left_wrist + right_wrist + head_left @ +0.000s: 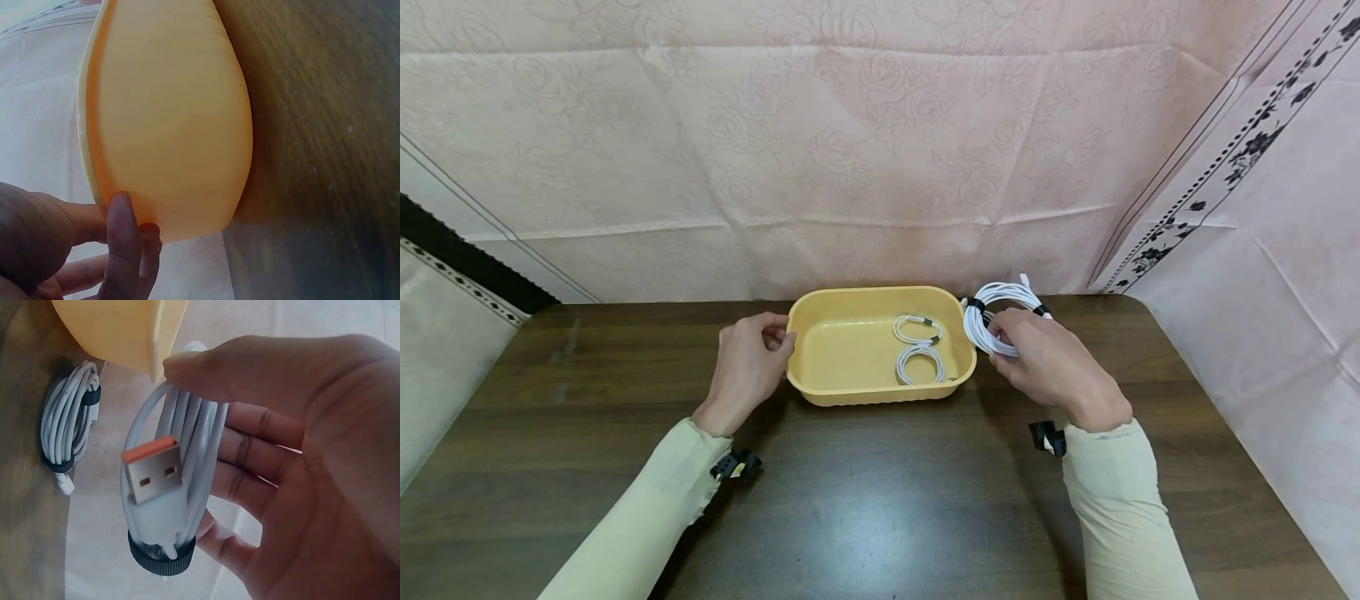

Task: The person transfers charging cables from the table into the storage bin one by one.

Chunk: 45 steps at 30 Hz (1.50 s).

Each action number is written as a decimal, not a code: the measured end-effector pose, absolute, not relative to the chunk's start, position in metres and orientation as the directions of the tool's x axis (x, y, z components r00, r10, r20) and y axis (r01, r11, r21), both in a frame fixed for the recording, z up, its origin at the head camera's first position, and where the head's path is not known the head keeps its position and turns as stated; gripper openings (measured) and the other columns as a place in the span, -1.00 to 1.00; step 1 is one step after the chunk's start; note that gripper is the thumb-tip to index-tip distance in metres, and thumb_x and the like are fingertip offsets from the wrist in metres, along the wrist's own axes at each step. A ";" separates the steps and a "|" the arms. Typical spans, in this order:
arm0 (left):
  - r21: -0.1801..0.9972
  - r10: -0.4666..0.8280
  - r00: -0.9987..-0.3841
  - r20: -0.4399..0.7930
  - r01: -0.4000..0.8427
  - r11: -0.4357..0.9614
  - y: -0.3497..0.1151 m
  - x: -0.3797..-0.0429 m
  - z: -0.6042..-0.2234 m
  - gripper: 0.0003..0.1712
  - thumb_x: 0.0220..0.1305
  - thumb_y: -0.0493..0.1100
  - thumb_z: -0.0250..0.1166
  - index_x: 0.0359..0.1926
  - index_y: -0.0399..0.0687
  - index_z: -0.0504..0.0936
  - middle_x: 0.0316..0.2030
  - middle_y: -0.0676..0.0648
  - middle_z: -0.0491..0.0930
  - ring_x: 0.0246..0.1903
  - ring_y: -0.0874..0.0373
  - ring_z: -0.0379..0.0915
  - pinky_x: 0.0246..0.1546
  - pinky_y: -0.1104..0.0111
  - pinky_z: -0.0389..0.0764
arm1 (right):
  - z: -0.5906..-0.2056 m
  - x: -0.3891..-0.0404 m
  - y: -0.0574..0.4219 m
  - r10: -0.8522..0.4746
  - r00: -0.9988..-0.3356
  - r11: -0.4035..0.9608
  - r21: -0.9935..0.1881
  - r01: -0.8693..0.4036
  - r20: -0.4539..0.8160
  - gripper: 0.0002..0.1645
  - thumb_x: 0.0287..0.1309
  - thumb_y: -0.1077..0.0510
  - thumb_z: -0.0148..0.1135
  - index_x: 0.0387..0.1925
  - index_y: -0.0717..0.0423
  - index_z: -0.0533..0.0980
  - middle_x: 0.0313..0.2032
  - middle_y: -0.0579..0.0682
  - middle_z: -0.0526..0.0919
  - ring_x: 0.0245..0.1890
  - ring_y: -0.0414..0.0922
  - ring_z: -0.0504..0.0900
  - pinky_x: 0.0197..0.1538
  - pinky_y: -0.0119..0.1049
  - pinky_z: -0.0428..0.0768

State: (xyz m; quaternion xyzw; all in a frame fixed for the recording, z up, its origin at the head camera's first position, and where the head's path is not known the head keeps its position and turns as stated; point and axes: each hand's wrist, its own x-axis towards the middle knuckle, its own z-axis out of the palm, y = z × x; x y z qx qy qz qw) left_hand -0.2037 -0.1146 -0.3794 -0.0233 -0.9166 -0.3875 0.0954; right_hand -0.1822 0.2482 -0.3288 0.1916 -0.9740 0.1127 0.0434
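A yellow plastic tub (842, 390) stands on the table, with two small coiled white cables, one (917, 330) behind the other (920, 367), at its right end. My left hand (748, 358) pinches the rim at the tub's left end; in the left wrist view its fingertips (122, 215) lie against the outer wall. Just beyond the right end, my right hand (1048, 358) grips a larger coiled white USB cable (201, 434) bound with black ties. Its orange-tipped metal plug (153, 469) shows in the right wrist view. Another tied white cable coil (70, 419) lies on the table close by, mostly hidden in the head view.
The dark wooden table (850, 500) ends at a pale floral cloth (850, 167) hanging right behind the tub. More patterned cloth (1285, 267) hangs on the right side, and pale cloth with a black band (467, 258) on the left.
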 end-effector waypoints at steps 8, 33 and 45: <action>0.705 -0.031 -0.980 0.197 0.120 0.699 -0.115 -0.204 -0.380 -0.71 0.39 -0.23 0.27 0.04 -0.31 0.70 -0.24 -0.22 0.73 -0.29 0.00 0.66 -0.32 0.26 0.67 | -0.330 -0.183 0.247 -0.400 -0.902 0.884 -0.191 -0.427 0.164 -0.79 0.17 0.22 0.36 -0.15 0.14 0.58 -0.26 -0.02 0.61 -0.27 -0.05 0.55 -0.12 -0.09 0.53; 0.709 -0.014 -0.982 0.186 0.124 0.694 -0.114 -0.205 -0.378 -0.69 0.40 -0.22 0.28 0.06 -0.30 0.69 -0.22 -0.22 0.72 -0.29 -0.01 0.64 -0.33 0.24 0.71 | -0.323 -0.184 0.238 -0.452 -0.873 0.857 -0.183 -0.483 0.186 -0.79 0.15 0.29 0.38 -0.15 0.16 0.60 -0.25 -0.01 0.65 -0.24 -0.06 0.55 -0.07 -0.11 0.54; 0.711 -0.021 -0.986 0.166 0.105 0.695 -0.115 -0.203 -0.378 -0.69 0.41 -0.19 0.26 0.06 -0.29 0.68 -0.22 -0.20 0.72 -0.29 0.00 0.62 -0.33 0.26 0.69 | -0.317 -0.191 0.231 -0.477 -0.858 0.836 -0.201 -0.510 0.194 -0.83 0.15 0.30 0.39 -0.20 0.12 0.62 -0.26 -0.03 0.64 -0.24 -0.08 0.54 -0.08 -0.14 0.52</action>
